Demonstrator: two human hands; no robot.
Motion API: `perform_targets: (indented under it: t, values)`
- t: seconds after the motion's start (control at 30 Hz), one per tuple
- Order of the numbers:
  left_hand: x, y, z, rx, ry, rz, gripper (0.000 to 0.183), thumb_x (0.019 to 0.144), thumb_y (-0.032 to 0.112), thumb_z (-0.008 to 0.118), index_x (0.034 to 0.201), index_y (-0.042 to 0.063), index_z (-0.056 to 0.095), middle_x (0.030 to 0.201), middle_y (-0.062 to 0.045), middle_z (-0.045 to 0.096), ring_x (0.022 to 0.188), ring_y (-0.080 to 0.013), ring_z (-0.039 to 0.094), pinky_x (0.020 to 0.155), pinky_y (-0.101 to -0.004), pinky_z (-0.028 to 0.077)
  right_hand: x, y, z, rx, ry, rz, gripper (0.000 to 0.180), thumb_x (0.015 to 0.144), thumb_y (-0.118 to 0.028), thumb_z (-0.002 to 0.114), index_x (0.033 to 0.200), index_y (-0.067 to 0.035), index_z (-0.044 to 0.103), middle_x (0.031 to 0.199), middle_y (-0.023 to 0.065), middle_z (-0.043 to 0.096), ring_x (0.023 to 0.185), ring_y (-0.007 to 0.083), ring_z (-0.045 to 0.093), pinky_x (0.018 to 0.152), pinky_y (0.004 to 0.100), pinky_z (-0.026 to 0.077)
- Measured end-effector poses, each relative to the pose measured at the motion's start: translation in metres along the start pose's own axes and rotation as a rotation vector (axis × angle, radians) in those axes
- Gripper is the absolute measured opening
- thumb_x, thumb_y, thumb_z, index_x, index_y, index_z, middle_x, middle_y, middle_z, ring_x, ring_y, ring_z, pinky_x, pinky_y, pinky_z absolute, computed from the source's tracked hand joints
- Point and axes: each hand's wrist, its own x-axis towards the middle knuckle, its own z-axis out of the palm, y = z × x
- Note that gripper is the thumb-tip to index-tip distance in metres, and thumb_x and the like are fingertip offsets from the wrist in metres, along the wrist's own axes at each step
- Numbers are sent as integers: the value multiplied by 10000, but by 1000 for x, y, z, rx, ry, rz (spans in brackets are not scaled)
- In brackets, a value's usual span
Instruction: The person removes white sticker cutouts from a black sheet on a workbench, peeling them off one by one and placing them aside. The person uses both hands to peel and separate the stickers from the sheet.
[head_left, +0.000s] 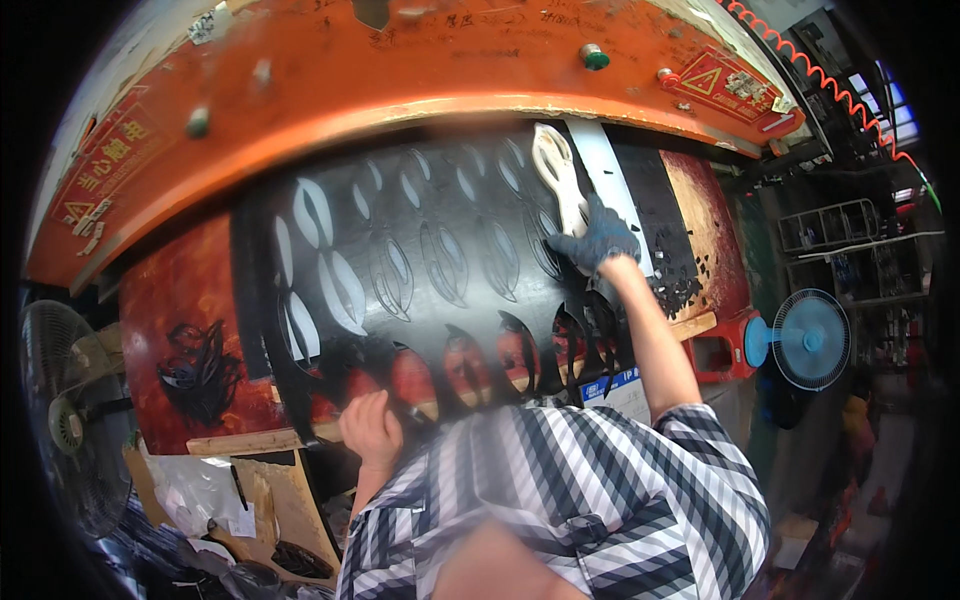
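My right hand (602, 234), in a dark glove, holds the near end of a cream-coloured cutting die (556, 166) with a looped outline. The die lies on a black sheet (480, 191), close to its right end. Rows of leaf-shaped cut outlines run across the sheet, and some openings show white beneath. Along its near edge hang curved black strips (525, 352) around open gaps, with the red board behind. My bare left hand (373, 431) is at the near edge, beside these strips. Its fingers are together and slightly curled; whether they pinch the sheet is hidden.
An orange press beam (450, 60) with push buttons spans the far side. Black offcuts (199, 367) lie on the red board (157, 300) at left, and small black scraps (679, 289) at right. A blue fan (811, 340) stands right, a larger fan (67, 420) left.
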Motion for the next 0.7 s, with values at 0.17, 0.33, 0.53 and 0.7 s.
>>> perform_targets:
  t: [0.17, 0.33, 0.53, 0.7]
  values:
    - [-1, -2, 1, -7, -22, -1, 305, 724, 103, 595, 1019, 69, 660, 931, -77, 647, 925, -274, 595, 811, -407, 423, -8, 11, 17, 27, 162, 45, 867, 643, -513, 761, 1312, -36, 484, 1149, 253, 600, 1087, 369, 579, 927, 417, 467]
    - [0, -4, 3, 2, -5, 16, 324, 707, 107, 599, 1023, 73, 663, 914, -74, 645, 903, -266, 595, 791, -399, 425, 4, 32, 17, -25, 174, -21, 793, 608, -480, 769, 1259, -87, 547, 1136, 220, 606, 1066, 364, 579, 909, 432, 471]
    - [3, -6, 6, 14, -12, 8, 320, 717, 145, 590, 1021, 77, 663, 900, -63, 652, 891, -260, 599, 783, -396, 427, -2, 24, 22, 60, 236, -24, 762, 611, -494, 761, 1226, -80, 582, 1112, 220, 614, 1051, 358, 587, 904, 424, 472]
    - [7, -6, 6, 38, -13, 25, 317, 719, 154, 582, 1016, 78, 665, 895, -61, 653, 891, -260, 600, 780, -394, 427, 4, 16, 28, 63, 247, -20, 762, 619, -491, 753, 1236, -77, 585, 1116, 208, 621, 1040, 347, 599, 910, 410, 477]
